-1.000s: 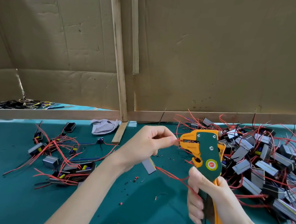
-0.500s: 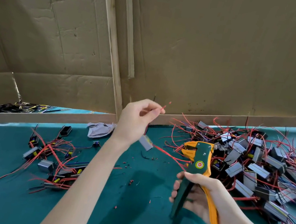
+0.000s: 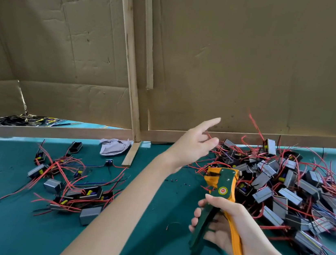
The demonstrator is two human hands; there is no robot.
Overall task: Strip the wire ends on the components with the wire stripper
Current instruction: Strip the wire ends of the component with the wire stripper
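Currently poised over components (image 3: 282, 189) at surface's (image 3: 0, 223) right edge with empty, spread left hand (image 3: 192, 143); gripping wire stripper (image 3: 223, 181) in right hand (image 3: 224, 226).

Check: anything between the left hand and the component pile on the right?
Nothing visible. The left hand is open at the left edge of the pile, with no object between them. The stripper, gripped by the right hand, sits nearer the camera and lower, off that path.

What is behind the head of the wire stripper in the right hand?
Behind the wire stripper lies the big pile of grey components, tangled together. The pieces directly behind its head are covered.
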